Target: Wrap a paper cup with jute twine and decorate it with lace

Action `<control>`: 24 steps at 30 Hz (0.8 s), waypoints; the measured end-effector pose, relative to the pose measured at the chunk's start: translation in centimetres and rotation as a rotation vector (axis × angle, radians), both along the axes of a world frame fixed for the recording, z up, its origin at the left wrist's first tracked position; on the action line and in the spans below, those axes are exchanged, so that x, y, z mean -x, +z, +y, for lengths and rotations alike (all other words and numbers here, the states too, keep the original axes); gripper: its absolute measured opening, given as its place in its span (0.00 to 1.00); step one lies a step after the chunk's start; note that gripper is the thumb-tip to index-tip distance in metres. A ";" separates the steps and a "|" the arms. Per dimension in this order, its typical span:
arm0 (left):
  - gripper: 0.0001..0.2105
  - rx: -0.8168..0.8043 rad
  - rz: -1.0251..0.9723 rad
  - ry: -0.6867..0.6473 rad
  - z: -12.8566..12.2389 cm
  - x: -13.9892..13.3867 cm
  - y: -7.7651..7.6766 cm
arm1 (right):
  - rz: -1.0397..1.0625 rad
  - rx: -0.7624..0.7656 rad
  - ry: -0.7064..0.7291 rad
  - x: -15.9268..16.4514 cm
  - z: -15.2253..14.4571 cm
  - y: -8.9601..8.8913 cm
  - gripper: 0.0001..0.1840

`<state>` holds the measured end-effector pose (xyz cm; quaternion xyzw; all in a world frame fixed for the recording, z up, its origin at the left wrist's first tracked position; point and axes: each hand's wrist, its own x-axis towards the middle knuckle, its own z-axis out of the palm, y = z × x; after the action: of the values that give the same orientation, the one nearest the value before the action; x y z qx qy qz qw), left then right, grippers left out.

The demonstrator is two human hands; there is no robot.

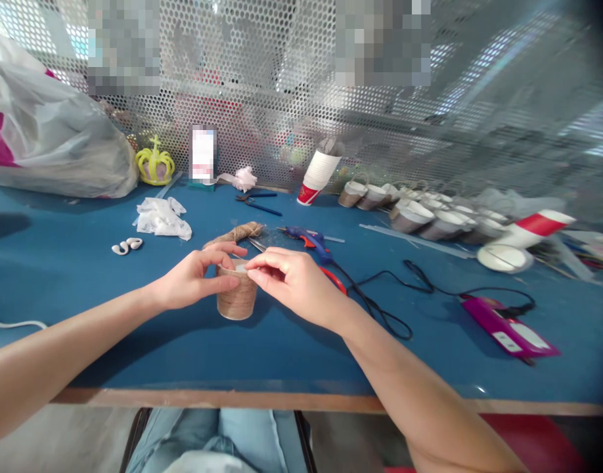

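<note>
"What is being handled?"

"A brown cup [236,302], upright on a blue table [183,358], left of centre and fairly near the front edge."

"How is it held?"

"The left hand [197,276] grips it, thumb against the near side, fingers arched over the rim. The right hand [282,279] has thumb and fingertips drawn close together at the rim's right side (what they grip, if anything, I cannot tell)."

"What lies near?"

"Just beyond the cup, a bundle of twine [245,231]. Right of that, a blue glue gun [318,245]."

"And farther off?"

"At the back, from left to right: a yellow crown [155,161], pliers [244,198] and a leaning stack of paper cups [321,171]. More brown cups [408,222] crowd the right, before a perforated screen [262,79]."
</note>
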<state>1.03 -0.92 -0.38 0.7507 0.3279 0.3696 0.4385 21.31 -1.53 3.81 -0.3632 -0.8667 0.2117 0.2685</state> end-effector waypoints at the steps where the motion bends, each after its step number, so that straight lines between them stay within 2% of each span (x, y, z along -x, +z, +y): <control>1: 0.08 -0.006 0.009 0.003 0.0 0.0 0.0 | 0.001 -0.001 -0.002 0.0 0.0 -0.1 0.07; 9: 0.07 -0.105 0.069 0.056 -0.4 -0.1 0.6 | 0.007 -0.033 0.006 0.5 -0.1 -0.4 0.06; 13: 0.06 -0.118 0.057 0.031 -0.5 0.0 0.9 | -0.023 -0.075 0.035 0.5 -0.2 -0.1 0.05; 20: 0.06 0.021 -0.034 -0.012 -0.3 0.1 1.0 | -0.015 -0.195 -0.010 -0.4 0.6 0.5 0.10; 24: 0.07 0.158 -0.141 -0.024 -0.4 -0.1 0.9 | 0.111 -0.286 0.015 -0.1 1.9 -0.1 0.09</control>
<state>1.18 -1.28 0.57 0.6898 0.3153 0.3890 0.5228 21.38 0.35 3.74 -0.3026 -0.8746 0.1077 0.3632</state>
